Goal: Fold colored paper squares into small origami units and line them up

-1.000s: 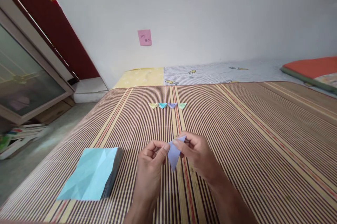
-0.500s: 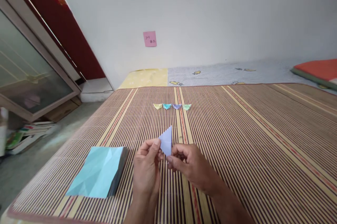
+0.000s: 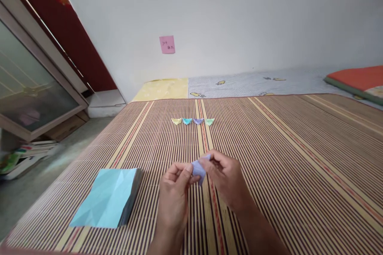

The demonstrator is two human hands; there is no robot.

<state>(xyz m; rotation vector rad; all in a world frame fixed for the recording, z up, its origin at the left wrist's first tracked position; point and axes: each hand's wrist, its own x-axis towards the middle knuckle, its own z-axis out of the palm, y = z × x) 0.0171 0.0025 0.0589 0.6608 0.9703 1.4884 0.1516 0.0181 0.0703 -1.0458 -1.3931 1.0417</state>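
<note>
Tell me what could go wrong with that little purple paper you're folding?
The purple paper is small and pinched between the left hand and right hand, so a crease might come out crooked or it could slip. The four small folded pieces lie loose on the mat; a careless reach might scatter them.

Soft, even daylight, faint shadows, wide-angle bending at the edges, slight blur in the lower left corner.

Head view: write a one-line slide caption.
Left hand and right hand pinch a folded purple paper over a striped mat; blue paper stack left, four folded pieces beyond.
</note>
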